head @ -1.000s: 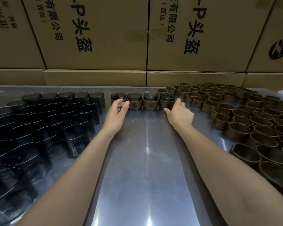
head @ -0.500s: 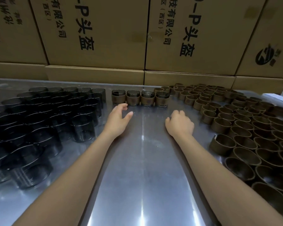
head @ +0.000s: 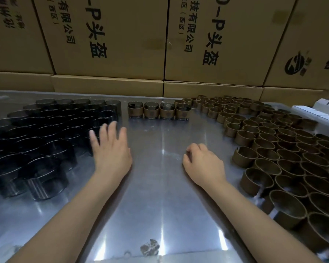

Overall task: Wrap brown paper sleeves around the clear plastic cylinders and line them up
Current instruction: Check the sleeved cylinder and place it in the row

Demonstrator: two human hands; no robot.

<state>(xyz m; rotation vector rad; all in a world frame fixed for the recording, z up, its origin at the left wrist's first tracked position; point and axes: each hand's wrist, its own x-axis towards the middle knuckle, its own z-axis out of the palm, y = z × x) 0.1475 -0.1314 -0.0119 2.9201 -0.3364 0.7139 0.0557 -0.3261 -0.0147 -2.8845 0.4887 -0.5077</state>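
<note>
Four wrapped cylinders (head: pixel 158 111) stand upright in a straight row, side by side and touching, at the far middle of the shiny metal desk (head: pixel 156 196), each with a brown sleeve around its clear body. Both hands lie nearer the person than this row and well apart from it, with bare desk between. The left hand (head: pixel 110 150) is nearer than the row and to its left, palm down with fingers straight and spread, holding nothing; its fingertips (head: pixel 113 126) reach over the near edge of the bare clear cylinders (head: pixel 51 130), a dark-looking cluster packed to the left of the row, though the blur hides whether they touch. The right hand (head: pixel 203 164) is nearer than the row and slightly to its right, knuckles up with fingers loosely curled under and holding nothing, close above or on the desk. To the right of the row spreads a large crowd of empty brown paper sleeves (head: pixel 270 141), standing as open rings; the right hand is near them but apart. Behind the row, printed cardboard boxes (head: pixel 112 38) are stacked along the far edge of the desk.
</note>
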